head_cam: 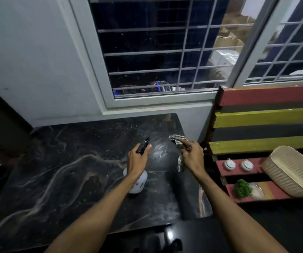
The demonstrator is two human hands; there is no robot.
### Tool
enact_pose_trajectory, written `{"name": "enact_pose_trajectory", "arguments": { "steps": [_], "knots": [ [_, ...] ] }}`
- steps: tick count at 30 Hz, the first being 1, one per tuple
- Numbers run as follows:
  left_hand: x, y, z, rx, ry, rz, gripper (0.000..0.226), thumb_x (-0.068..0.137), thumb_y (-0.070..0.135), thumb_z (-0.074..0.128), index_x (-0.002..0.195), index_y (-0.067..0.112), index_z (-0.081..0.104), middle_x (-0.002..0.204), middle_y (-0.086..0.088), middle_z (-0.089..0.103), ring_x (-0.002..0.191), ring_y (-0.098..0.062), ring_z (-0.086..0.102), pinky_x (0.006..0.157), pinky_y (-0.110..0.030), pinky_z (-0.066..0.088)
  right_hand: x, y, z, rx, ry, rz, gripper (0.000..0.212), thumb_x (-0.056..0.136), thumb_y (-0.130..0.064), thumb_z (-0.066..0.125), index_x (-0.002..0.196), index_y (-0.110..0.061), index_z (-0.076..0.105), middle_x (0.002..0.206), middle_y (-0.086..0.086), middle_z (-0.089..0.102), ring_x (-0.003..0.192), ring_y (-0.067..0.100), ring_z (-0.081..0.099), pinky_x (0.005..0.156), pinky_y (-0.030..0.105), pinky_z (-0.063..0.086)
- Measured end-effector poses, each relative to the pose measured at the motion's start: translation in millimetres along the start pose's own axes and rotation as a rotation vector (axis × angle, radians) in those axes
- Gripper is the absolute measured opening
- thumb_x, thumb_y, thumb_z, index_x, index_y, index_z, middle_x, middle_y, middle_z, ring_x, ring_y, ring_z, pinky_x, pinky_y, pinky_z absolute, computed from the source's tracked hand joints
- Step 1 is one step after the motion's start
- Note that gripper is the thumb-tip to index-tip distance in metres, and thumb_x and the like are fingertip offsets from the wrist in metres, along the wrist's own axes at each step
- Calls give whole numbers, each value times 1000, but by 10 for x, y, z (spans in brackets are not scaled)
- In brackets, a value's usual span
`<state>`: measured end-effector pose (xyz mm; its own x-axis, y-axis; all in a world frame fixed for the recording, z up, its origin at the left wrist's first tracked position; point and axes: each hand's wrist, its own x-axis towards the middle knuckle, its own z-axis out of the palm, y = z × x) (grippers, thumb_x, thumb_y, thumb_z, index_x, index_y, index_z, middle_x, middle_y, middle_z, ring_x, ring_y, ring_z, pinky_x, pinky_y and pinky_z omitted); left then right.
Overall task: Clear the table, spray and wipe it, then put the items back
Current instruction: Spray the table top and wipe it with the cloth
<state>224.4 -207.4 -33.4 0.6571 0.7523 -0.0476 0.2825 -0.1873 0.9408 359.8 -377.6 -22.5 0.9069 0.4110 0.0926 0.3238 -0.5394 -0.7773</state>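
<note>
The black marble table (65, 176) lies below me, with spray droplets and a wet sheen near its far right part. My left hand (137, 159) grips a white spray bottle (137, 183) by its black trigger head, held over the table's middle with the nozzle pointing away from me. To its right, my right hand (192, 156) holds a checkered cloth (179, 141), which bunches above the fingers and hangs below them, just over the table's right side.
A slatted bench (265, 117) in red, yellow and dark colours stands right of the table. On it sit a woven basket (293, 172), two small white round items (238, 164) and a green leafy item (242, 188). A barred window (165, 52) rises behind the table.
</note>
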Motion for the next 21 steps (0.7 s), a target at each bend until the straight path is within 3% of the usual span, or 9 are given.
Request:
{"name": "enact_pose_trajectory", "arguments": {
  "steps": [3, 6, 11, 16, 21],
  "knots": [
    [173, -132, -119, 23, 52, -48, 43, 91, 40, 75, 78, 1, 65, 67, -17, 63, 59, -19, 53, 54, -31, 38, 117, -59, 211, -4, -20, 6, 47, 79, -7, 63, 118, -32, 73, 101, 1, 69, 98, 16, 65, 87, 24, 49],
    [327, -165, -107, 97, 86, -84, 44, 88, 44, 77, 68, 8, 63, 57, -2, 58, 55, -16, 50, 53, -31, 36, 278, -45, 357, 1, 10, 26, 46, 80, -6, 63, 117, -32, 73, 106, 1, 71, 101, 18, 65, 89, 26, 50],
    [640, -209, 86, 182, 88, -105, 35, 90, 39, 77, 83, 6, 71, 66, 1, 61, 65, -19, 59, 59, -28, 38, 663, 90, 522, -38, 41, 130, 42, 83, 2, 60, 115, -20, 74, 108, 7, 72, 98, 22, 67, 79, 16, 41],
    [949, -339, 247, 201, 96, -154, 40, 86, 39, 81, 62, 15, 59, 56, 3, 57, 57, -17, 54, 60, -27, 40, 1116, 414, 693, -69, 43, 160, 42, 84, -1, 60, 118, -22, 72, 112, 9, 69, 104, 27, 66, 92, 31, 49],
    [1108, -437, 300, 192, 142, -124, 45, 82, 35, 85, 55, 23, 51, 54, 8, 54, 53, -11, 51, 56, -25, 37, 1495, 510, 975, -111, 20, 130, 43, 90, -3, 56, 126, -24, 67, 116, 8, 60, 103, 25, 62, 94, 29, 45]
  ]
}}
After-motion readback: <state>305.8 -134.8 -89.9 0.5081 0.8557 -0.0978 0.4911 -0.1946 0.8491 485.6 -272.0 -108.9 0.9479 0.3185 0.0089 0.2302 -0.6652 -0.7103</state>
